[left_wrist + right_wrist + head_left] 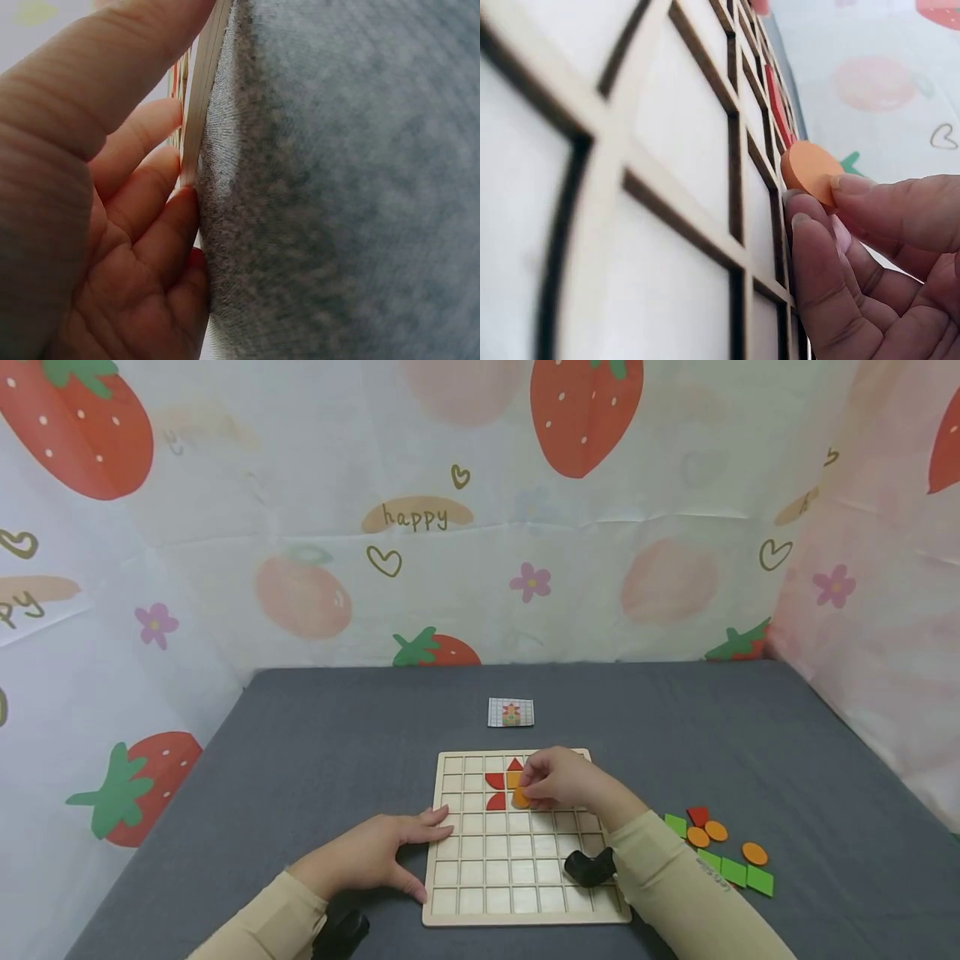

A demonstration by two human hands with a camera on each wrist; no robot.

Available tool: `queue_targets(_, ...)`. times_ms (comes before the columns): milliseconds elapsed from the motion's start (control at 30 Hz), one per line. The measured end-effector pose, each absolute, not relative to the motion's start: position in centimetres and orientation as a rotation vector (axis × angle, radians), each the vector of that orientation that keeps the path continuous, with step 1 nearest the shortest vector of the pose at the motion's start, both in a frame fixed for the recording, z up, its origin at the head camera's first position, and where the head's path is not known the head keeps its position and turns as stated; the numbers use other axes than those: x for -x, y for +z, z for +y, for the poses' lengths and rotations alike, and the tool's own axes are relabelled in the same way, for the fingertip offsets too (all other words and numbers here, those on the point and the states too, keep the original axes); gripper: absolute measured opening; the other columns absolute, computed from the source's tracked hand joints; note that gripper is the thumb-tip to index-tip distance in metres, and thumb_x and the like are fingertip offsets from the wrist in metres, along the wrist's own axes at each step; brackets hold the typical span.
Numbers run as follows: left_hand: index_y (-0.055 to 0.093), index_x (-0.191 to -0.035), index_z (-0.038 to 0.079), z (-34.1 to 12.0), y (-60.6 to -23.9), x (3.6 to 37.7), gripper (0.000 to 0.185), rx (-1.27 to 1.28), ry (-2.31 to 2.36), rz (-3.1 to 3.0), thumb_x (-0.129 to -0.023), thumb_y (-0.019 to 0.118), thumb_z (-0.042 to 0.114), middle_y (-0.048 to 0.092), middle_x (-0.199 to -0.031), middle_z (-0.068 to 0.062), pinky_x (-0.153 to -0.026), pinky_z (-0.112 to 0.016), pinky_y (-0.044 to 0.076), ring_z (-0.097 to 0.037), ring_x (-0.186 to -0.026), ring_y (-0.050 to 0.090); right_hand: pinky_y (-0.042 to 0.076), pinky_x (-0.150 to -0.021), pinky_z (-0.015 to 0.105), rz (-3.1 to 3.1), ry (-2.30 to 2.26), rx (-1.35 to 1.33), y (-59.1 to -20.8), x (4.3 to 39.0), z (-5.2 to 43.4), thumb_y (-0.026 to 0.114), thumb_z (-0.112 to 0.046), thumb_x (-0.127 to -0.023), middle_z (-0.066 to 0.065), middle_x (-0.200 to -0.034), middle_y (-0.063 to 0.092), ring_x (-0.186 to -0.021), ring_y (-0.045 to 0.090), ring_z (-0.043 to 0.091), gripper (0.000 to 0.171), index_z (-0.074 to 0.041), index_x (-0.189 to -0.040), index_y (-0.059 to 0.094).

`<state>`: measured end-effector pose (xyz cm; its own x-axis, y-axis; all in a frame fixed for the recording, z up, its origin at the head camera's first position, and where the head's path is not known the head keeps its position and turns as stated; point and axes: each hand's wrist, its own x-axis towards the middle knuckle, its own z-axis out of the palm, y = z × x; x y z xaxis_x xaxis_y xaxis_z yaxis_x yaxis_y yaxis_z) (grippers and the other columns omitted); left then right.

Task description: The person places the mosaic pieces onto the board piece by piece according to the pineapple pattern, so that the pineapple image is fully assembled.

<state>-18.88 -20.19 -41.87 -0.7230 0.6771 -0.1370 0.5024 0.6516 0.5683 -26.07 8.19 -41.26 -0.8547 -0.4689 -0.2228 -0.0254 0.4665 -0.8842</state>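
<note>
A wooden grid board (471,900) lies on the grey table. At its left rim rests my left hand (390,852), fingers extended and touching the edge, thumb lower along the same side; the left wrist view shows those fingertips against the board's side. My right hand (566,779) pinches an orange disc (808,171) between thumb and fingers, right over a cell in the upper middle. Close by in the grid are a red triangle (514,764), an orange square (513,780) and two red curved pieces, one (495,781) above the other (496,802).
Right of the board lie loose pieces: green squares (733,872), orange discs (754,853) and a red piece (698,816), some partly behind my right sleeve. A small pattern card (511,712) lies beyond the board. Printed curtains (585,610) stand behind the table.
</note>
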Motion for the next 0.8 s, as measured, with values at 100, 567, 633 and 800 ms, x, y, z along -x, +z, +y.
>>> queue_targets(100, 0.040, -0.130, 0.024, -20.21, -41.89, 18.88, 0.085, -0.937, 0.728, 2.532, -0.055, 0.069, 0.053, 0.028, -0.138, 0.008, -0.096, -0.033, 0.030, -0.010, -0.123, 0.029, 0.050, -0.057, 0.030, 2.295, -1.352, 0.419, -41.30, 26.05, 8.04, 0.062, 0.001, -0.077, 0.008, -0.070, 0.059, -0.059, 0.058, 0.017, 0.004, 0.001, -0.078, 0.058)
queue_targets(567, 0.041, -0.130, 0.024, -20.32, -41.94, 18.88, 0.085, -0.956, 0.733, 2.537, -0.056, 0.069, 0.052, 0.028, -0.138, 0.007, -0.096, -0.033, 0.030, -0.009, -0.123, 0.029, 0.049, -0.057, 0.028, 2.339, -1.300, 0.403, -41.17, 26.03, 7.92, 0.062, -0.002, -0.077, 0.008, -0.070, 0.060, -0.059, 0.057, 0.017, 0.004, 0.001, -0.079, 0.061)
queue_targets(633, 0.040, -0.130, 0.024, -20.31, -41.93, 18.88, 0.085, -0.954, 0.730, 2.539, -0.056, 0.069, 0.052, 0.028, -0.138, 0.007, -0.096, -0.033, 0.030, -0.009, -0.123, 0.029, 0.049, -0.057, 0.028, 2.349, -1.293, 0.385, -41.15, 26.03, 7.94, 0.063, -0.003, -0.077, 0.007, -0.070, 0.060, -0.058, 0.057, 0.016, 0.004, 0.001, -0.079, 0.061)
queue_targets(800, 0.040, -0.130, 0.023, -20.28, -41.90, 18.88, 0.085, -0.957, 0.725, 2.539, -0.056, 0.069, 0.052, 0.028, -0.138, 0.007, -0.096, -0.033, 0.030, -0.010, -0.123, 0.029, 0.049, -0.057, 0.027, 2.353, -1.290, 0.354, -41.18, 26.03, 8.01, 0.061, 0.000, -0.078, 0.007, -0.070, 0.061, -0.058, 0.056, 0.015, 0.003, 0.002, -0.078, 0.063)
